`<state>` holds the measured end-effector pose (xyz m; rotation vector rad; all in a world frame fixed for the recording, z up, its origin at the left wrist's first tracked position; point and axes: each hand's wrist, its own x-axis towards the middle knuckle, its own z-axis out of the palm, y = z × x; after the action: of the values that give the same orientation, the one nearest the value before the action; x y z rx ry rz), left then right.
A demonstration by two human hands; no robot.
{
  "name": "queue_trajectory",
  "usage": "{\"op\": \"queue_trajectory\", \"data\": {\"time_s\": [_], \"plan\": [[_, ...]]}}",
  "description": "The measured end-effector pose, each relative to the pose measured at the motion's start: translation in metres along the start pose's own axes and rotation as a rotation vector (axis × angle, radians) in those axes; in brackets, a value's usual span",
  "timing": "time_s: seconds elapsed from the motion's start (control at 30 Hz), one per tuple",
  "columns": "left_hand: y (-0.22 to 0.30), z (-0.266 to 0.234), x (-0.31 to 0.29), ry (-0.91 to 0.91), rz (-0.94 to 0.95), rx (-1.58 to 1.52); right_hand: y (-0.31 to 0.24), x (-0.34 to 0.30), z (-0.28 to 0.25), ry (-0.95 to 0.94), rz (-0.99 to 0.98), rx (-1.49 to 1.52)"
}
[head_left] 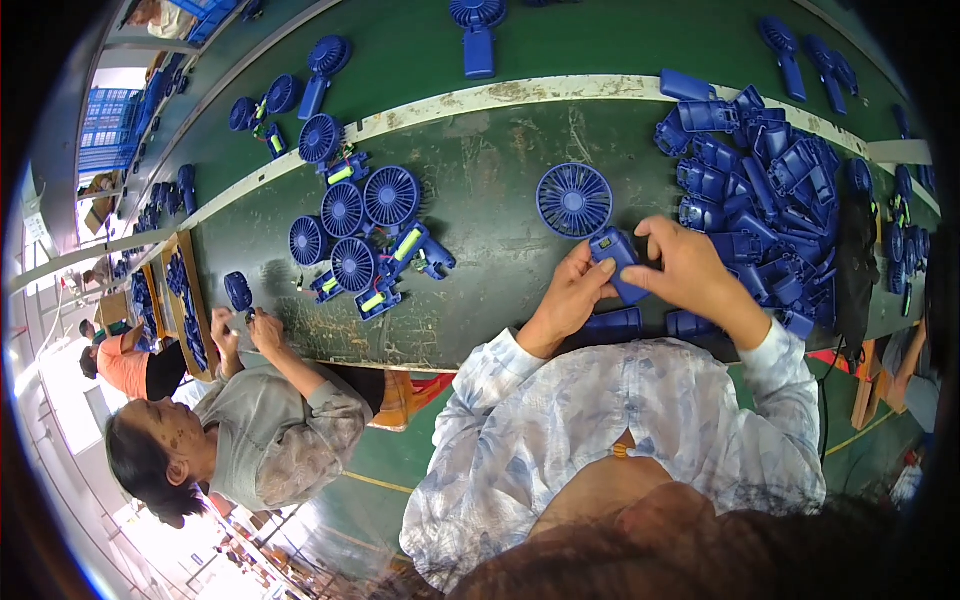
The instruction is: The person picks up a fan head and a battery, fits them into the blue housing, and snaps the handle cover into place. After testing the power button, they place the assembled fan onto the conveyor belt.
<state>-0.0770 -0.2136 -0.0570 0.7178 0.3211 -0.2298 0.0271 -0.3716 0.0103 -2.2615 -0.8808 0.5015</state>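
Observation:
A blue handheld fan [618,266] is held in front of my chest, its round slatted head [574,200] turned away from me over the green tabletop. My left hand [572,300] is closed around the handle from the left, thumb lying on its face. From the other side, my right hand [695,270] grips the handle's edge with its thumb, the index finger bent above. Two blue casing pieces lie at the near table edge, one casing [612,325] under my hands and another casing [690,323] below my right wrist.
A heap of blue handle casings [765,190] fills the table on the right. Several open fan assemblies [352,262] with yellow-green batteries lie left of centre. Finished-looking fans [479,50] rest beyond the white strip [520,92]. A co-worker [270,430] on my left handles a blue part [238,290].

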Motion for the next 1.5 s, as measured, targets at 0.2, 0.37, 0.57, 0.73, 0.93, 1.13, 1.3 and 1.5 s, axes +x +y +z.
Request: {"op": "queue_trajectory", "data": {"time_s": [0.2, 0.37, 0.57, 0.73, 0.93, 1.13, 1.3, 1.5], "plan": [[-0.006, -0.023, -0.003, -0.144, 0.072, 0.231, 0.012, 0.03, -0.019, -0.512, -0.098, 0.3], [-0.008, -0.021, -0.005, -0.088, 0.149, 0.345, 0.011, 0.027, -0.011, -0.459, -0.138, 0.245], [-0.005, -0.019, -0.001, -0.111, 0.161, 0.375, 0.018, 0.023, -0.006, -0.385, -0.165, 0.328], [0.005, 0.0, 0.002, -0.105, 0.086, 0.328, 0.047, 0.023, 0.007, -0.437, -0.035, 0.514], [0.022, 0.027, -0.005, 0.07, 0.139, 0.812, 0.059, 0.02, 0.024, -0.51, 0.032, 0.887], [0.017, 0.025, -0.002, 0.074, 0.317, 1.052, 0.043, 0.015, 0.015, -0.543, 0.197, 0.954], [0.022, 0.032, -0.009, 0.169, 0.352, 1.301, 0.037, 0.008, 0.02, -0.449, 0.198, 0.872], [0.011, 0.022, -0.001, 0.109, 0.414, 0.998, 0.036, 0.015, 0.013, -0.504, 0.181, 0.921]]}}
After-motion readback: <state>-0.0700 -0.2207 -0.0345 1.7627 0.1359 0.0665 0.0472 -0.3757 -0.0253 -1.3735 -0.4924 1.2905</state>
